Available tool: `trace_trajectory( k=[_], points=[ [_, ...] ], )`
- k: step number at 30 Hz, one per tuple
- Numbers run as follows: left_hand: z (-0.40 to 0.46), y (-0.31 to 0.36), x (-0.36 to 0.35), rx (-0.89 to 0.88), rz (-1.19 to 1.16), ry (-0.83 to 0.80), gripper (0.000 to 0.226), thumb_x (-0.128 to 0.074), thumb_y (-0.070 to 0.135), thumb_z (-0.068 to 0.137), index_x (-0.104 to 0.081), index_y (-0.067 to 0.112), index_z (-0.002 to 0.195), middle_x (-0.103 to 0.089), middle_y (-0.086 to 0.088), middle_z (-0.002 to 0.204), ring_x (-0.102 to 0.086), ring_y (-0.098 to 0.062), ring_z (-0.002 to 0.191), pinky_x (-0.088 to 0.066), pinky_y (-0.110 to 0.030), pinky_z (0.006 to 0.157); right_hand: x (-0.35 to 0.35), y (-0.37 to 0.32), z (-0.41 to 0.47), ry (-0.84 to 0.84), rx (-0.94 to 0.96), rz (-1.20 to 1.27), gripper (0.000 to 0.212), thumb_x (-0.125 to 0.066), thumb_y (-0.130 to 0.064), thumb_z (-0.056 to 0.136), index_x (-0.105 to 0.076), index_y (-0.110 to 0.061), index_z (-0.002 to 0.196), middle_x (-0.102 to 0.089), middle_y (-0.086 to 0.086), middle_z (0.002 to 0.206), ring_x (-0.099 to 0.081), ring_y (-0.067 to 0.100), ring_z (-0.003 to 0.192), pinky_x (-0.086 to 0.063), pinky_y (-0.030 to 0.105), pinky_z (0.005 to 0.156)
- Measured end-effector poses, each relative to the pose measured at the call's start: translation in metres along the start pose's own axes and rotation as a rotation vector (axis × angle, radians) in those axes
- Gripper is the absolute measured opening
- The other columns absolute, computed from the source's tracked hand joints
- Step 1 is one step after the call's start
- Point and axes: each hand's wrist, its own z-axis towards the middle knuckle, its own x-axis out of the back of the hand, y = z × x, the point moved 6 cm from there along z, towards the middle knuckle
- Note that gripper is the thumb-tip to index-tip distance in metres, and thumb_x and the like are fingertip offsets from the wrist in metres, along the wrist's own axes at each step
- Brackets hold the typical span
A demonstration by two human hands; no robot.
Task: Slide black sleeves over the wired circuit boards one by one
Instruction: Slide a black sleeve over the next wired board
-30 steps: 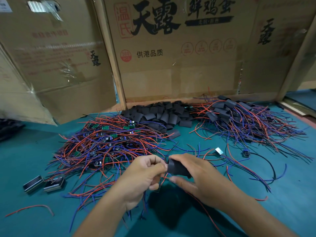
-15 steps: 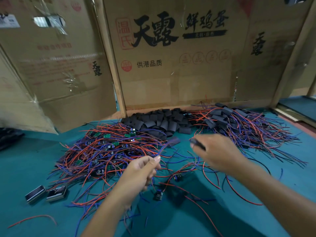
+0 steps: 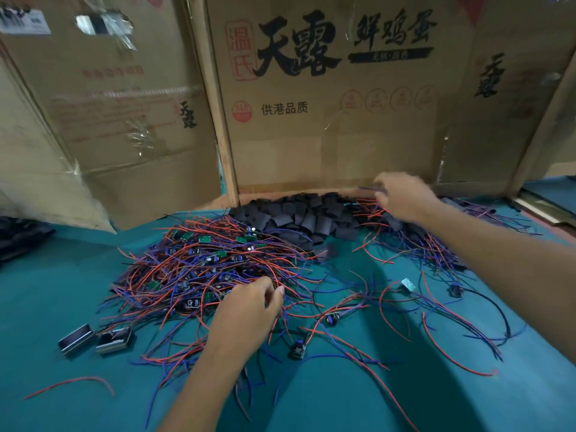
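A tangled pile of wired circuit boards [image 3: 202, 263], green boards on red and blue leads, lies on the teal table left of centre. Behind it is a heap of black sleeves [image 3: 299, 213]. At the back right is a pile of sleeved boards [image 3: 436, 241] with their wires spread out. My left hand [image 3: 246, 313] lies on the near edge of the unsleeved pile, its fingertips curled onto wires there. My right hand [image 3: 405, 198], blurred, is stretched out over the sleeved pile, and thin bluish wires stick out from its fingertips.
Cardboard sheets [image 3: 311, 135] wall off the back of the table. Two small metal housings [image 3: 76, 338] lie at the near left, with a loose red wire [image 3: 71, 385] in front of them. A loose board [image 3: 297, 350] and stray leads lie between my arms.
My hands have parted. The right hand has carried the sleeved board from the middle out to the back-right pile. The left hand has moved forward onto the unsleeved pile.
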Motion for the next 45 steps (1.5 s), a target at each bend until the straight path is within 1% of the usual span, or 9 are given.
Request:
trace_trajectory(
  k=[5, 9, 14, 21, 27, 31, 36, 40, 45],
  points=[
    [0.000, 0.001, -0.003, -0.016, 0.072, -0.032, 0.039, -0.045, 0.047, 0.101, -0.043, 0.024, 0.069, -0.044, 0.002, 0.052, -0.038, -0.012, 0.044, -0.024, -0.026, 0.044, -0.062, -0.082, -0.011, -0.205, 0.140, 0.227, 0.015, -0.057, -0.031, 0.092, -0.064, -0.018, 0.090, -0.071, 0.011, 0.094, -0.065, 0.029, 0.086, -0.053, 0.037, 0.074],
    [0.000, -0.004, -0.006, -0.012, 0.100, -0.051, 0.039, -0.043, 0.047, 0.101, -0.041, 0.024, 0.070, -0.046, 0.003, 0.056, -0.041, -0.014, 0.048, -0.031, -0.031, 0.047, -0.101, -0.104, -0.009, -0.317, 0.035, 0.268, 0.023, -0.055, -0.038, 0.096, -0.055, -0.016, 0.090, -0.065, 0.007, 0.092, -0.060, 0.025, 0.081, -0.050, 0.036, 0.068],
    [-0.002, -0.001, -0.010, -0.024, 0.118, -0.060, 0.039, -0.041, 0.049, 0.101, -0.041, 0.024, 0.071, -0.046, 0.002, 0.059, -0.046, -0.018, 0.053, -0.034, -0.034, 0.050, -0.110, -0.104, -0.004, -0.286, -0.171, 0.321, 0.051, -0.063, -0.055, 0.086, -0.048, -0.013, 0.061, -0.053, 0.004, 0.058, -0.055, 0.022, 0.053, -0.036, 0.025, 0.046],
    [0.000, -0.006, -0.010, -0.011, 0.087, -0.057, 0.040, -0.043, 0.048, 0.101, -0.041, 0.024, 0.070, -0.046, 0.002, 0.057, -0.042, -0.017, 0.051, -0.030, -0.033, 0.049, -0.112, -0.108, -0.003, -0.380, -0.344, 0.555, 0.038, -0.075, -0.036, 0.084, -0.050, -0.009, 0.073, -0.053, 0.007, 0.067, -0.051, 0.023, 0.058, -0.040, 0.029, 0.054],
    [-0.002, -0.004, -0.010, -0.027, 0.086, -0.035, 0.038, -0.044, 0.049, 0.101, -0.043, 0.024, 0.073, -0.042, 0.004, 0.056, -0.038, -0.013, 0.049, -0.026, -0.028, 0.047, -0.076, -0.089, -0.027, -0.222, -0.348, 0.809, 0.037, -0.071, -0.025, 0.086, -0.050, -0.011, 0.060, -0.050, 0.008, 0.059, -0.046, 0.022, 0.055, -0.035, 0.027, 0.055],
    [-0.005, 0.007, -0.005, -0.080, 0.000, -0.007, 0.029, -0.051, 0.056, 0.094, -0.046, 0.027, 0.094, -0.043, 0.004, 0.055, -0.044, -0.017, 0.053, -0.027, -0.034, 0.049, -0.040, -0.098, -0.085, -0.293, -0.262, 1.288, 0.022, -0.063, -0.016, 0.094, -0.051, -0.010, 0.077, -0.069, 0.021, 0.093, -0.072, 0.027, 0.081, -0.058, 0.035, 0.064],
    [-0.017, 0.041, -0.008, -0.206, -0.069, 0.012, 0.069, -0.051, 0.074, 0.074, -0.029, 0.040, 0.129, -0.047, -0.001, 0.062, -0.057, -0.028, 0.069, -0.028, -0.040, 0.057, -0.012, -0.120, -0.176, -0.397, -0.092, 1.580, 0.026, -0.061, -0.004, 0.091, -0.045, -0.013, 0.073, -0.073, 0.012, 0.082, -0.073, 0.028, 0.076, -0.059, 0.031, 0.063],
    [-0.026, 0.065, -0.017, -0.313, -0.022, 0.039, 0.067, -0.052, 0.066, 0.084, -0.028, 0.033, 0.137, -0.058, -0.004, 0.070, -0.062, -0.030, 0.076, -0.032, -0.040, 0.059, -0.012, -0.119, -0.205, -0.421, -0.089, 1.547, 0.023, -0.071, -0.014, 0.079, -0.049, -0.010, 0.073, -0.054, 0.013, 0.070, -0.054, 0.020, 0.065, -0.053, 0.025, 0.059],
    [-0.029, 0.069, -0.017, -0.408, 0.001, 0.075, 0.062, -0.050, 0.065, 0.085, -0.041, 0.025, 0.133, -0.065, -0.003, 0.072, -0.064, -0.028, 0.075, -0.032, -0.037, 0.058, -0.022, -0.121, -0.214, -0.490, -0.193, 1.653, 0.037, -0.076, -0.026, 0.067, -0.053, -0.006, 0.087, -0.059, 0.019, 0.080, -0.051, 0.026, 0.071, -0.050, 0.031, 0.062]
  ],
)
